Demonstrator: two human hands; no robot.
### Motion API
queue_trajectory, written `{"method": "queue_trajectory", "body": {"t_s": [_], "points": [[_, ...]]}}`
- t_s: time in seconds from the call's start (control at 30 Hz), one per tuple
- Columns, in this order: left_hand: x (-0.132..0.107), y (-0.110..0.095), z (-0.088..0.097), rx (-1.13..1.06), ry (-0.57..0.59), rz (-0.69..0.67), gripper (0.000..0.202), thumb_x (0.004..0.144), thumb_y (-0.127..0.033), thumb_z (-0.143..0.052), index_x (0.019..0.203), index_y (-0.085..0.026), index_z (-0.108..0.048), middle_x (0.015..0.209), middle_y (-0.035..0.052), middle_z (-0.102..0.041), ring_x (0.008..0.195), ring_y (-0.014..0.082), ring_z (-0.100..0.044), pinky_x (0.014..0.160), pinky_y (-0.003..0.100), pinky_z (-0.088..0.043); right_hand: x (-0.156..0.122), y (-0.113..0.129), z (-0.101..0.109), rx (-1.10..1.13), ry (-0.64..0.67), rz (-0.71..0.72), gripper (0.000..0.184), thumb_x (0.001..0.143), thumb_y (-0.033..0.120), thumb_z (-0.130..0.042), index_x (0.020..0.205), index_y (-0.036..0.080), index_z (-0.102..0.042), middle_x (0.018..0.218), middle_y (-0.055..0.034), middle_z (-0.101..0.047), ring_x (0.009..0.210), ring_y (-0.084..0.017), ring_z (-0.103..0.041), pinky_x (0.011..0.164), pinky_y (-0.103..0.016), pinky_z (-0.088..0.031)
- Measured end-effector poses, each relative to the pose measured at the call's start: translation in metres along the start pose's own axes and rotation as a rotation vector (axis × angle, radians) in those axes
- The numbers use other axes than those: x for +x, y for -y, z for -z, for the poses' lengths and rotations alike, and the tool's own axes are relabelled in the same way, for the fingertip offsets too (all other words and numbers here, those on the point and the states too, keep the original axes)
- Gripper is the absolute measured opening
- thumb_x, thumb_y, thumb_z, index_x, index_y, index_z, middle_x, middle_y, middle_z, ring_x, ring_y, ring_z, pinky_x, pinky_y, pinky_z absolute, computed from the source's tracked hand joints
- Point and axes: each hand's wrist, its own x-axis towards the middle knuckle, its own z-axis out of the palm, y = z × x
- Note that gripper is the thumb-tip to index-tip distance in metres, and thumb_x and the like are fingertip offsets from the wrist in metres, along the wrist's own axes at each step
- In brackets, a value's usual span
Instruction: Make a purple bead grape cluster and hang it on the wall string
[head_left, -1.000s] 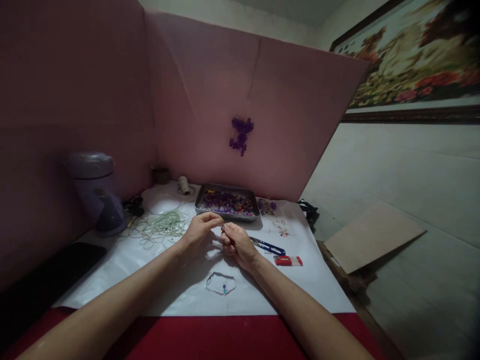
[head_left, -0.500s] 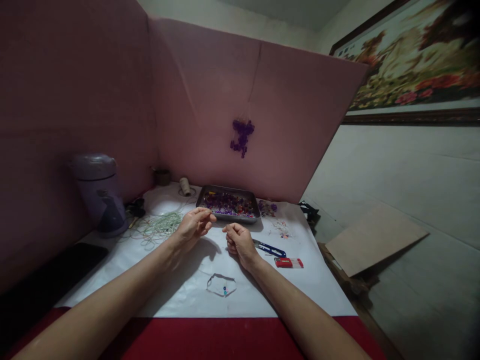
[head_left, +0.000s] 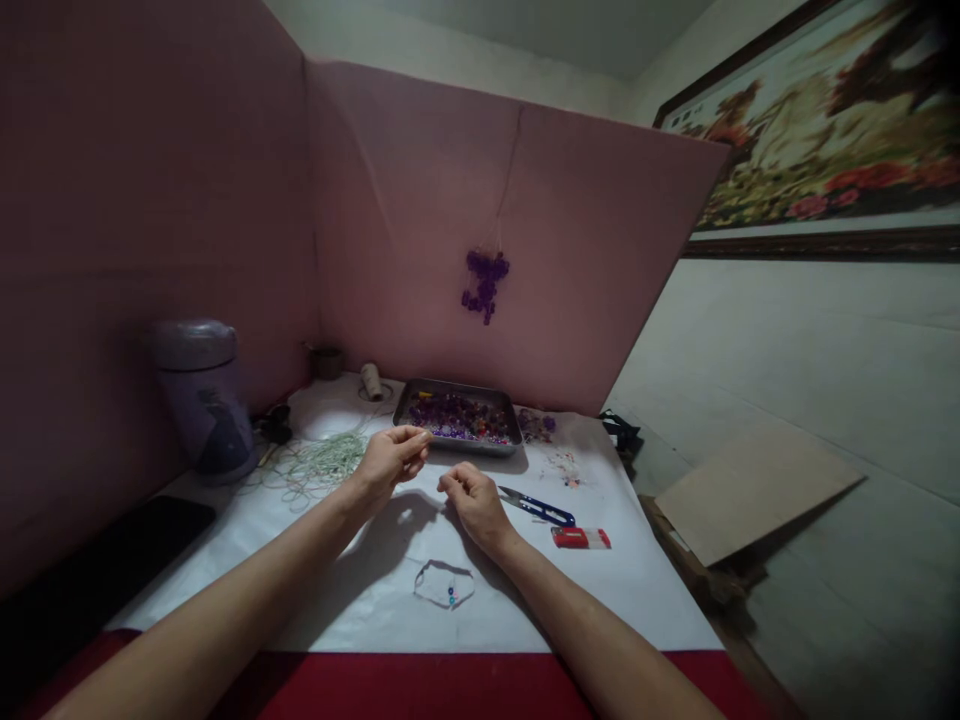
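Over the near side of a dark metal tray of beads, my left hand is closed in a pinch; what its fingertips hold is too small to make out. Lower and to its right, my right hand is closed too, thumb against forefinger, its contents hidden. The hands are a short gap apart. Just right of my right hand lie blue thread snips and a red lighter. Nearer me, a thin bracelet-like loop with a few small beads rests on the white sheet.
A tangle of pale green cord lies left of my hands, with a thread spool behind it. Loose beads are scattered at the right. A lilac flask stands at left. A purple beaded piece hangs on the pink partition.
My right hand has shifted slightly left and its fingers have drawn closer together. The left fingers have closed into a tighter pinch. The view has tilted up a little.
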Motion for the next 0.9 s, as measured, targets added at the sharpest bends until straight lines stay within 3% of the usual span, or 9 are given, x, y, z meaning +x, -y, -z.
{"method": "queue_trajectory", "body": {"t_s": [0.2,0.33,0.4,0.53,0.73,0.9], "points": [[0.000,-0.006,0.004,-0.043,-0.001,0.027,0.029,0.063,-0.031,-0.080,0.067,-0.011,-0.059,0.052,-0.0020,-0.055,0.035,0.0029,-0.038,0.035,0.015,-0.021,-0.003,0.000,-0.002,0.003,0.064,-0.051,0.018,0.079,0.023,-0.055,0.062,0.018,-0.057,0.052,0.0034,-0.054,0.050,-0.011,-0.047,0.055,-0.024,-0.036],[0.000,-0.012,0.008,-0.105,0.019,0.049,0.018,0.069,-0.020,-0.074,0.069,-0.010,-0.059,0.067,0.0053,-0.065,0.040,0.0048,-0.046,0.034,0.015,-0.026,-0.004,0.001,-0.001,0.053,0.099,-0.055,0.019,0.080,0.023,-0.055,0.063,0.018,-0.060,0.051,0.0031,-0.055,0.049,-0.011,-0.048,0.054,-0.023,-0.036],[0.001,-0.015,0.010,-0.167,0.019,0.056,0.012,0.070,-0.015,-0.070,0.071,-0.010,-0.059,0.069,0.0061,-0.065,0.044,0.0059,-0.050,0.035,0.015,-0.028,-0.003,-0.001,0.000,0.182,0.110,-0.110,0.021,0.081,0.030,-0.058,0.063,0.017,-0.059,0.049,0.0033,-0.053,0.046,-0.010,-0.045,0.050,-0.022,-0.035],[0.005,-0.021,0.017,-0.225,0.009,0.032,0.011,0.070,-0.014,-0.068,0.071,-0.011,-0.058,0.059,-0.0011,-0.056,0.043,0.0042,-0.046,0.037,0.013,-0.031,0.002,-0.005,0.000,0.380,0.110,-0.208,0.034,0.079,0.048,-0.060,0.063,0.018,-0.054,0.047,0.0044,-0.049,0.039,-0.007,-0.035,0.040,-0.021,-0.028],[0.005,-0.016,0.019,-0.188,0.045,-0.005,0.021,0.065,-0.020,-0.075,0.070,-0.011,-0.058,0.052,-0.0053,-0.047,0.041,0.0020,-0.039,0.040,0.013,-0.027,0.005,-0.007,0.001,0.466,-0.014,-0.216,0.032,0.077,0.047,-0.061,0.068,0.017,-0.056,0.056,0.0033,-0.053,0.038,-0.004,-0.033,0.036,-0.019,-0.021],[-0.001,0.005,-0.005,-0.107,0.154,0.053,0.027,0.062,-0.026,-0.080,0.069,-0.010,-0.058,0.049,-0.0048,-0.046,0.039,0.0027,-0.036,0.040,0.015,-0.023,0.006,-0.003,0.001,0.513,-0.111,-0.195,0.026,0.069,0.039,-0.068,0.081,0.016,-0.066,0.059,0.0046,-0.051,0.042,-0.005,-0.034,0.037,-0.019,-0.023]]}}
